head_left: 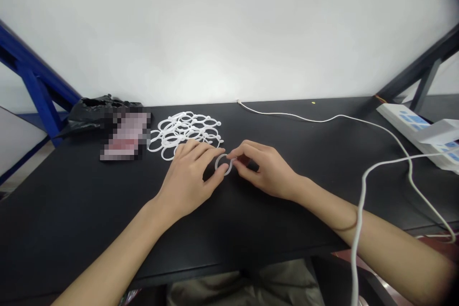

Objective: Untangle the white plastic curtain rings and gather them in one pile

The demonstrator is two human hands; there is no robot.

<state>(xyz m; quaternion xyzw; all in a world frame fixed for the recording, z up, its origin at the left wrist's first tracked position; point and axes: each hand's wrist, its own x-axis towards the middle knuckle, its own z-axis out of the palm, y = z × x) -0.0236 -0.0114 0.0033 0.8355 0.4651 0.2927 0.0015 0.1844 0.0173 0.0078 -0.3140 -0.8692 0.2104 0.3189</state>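
Between my two hands is one white plastic ring [217, 164], held just above the black table. My left hand [190, 172] grips its left side, with the thumb at the lower edge and the index finger at the top. On the right side, my right hand [263, 167] pinches the ring's edge between thumb and fingertips. Just beyond my left hand lies a loose heap of white plastic rings [172, 126], several with small round knobs on their edges. My left fingers hide the near part of the heap.
A pixelated pinkish flat item [125, 134] and a crumpled black plastic bag [89, 112] lie at the left. A white cable [308, 119] runs across the table [107, 205] and loops over my right forearm. White-and-blue boxes [412, 119] stand at the right edge.
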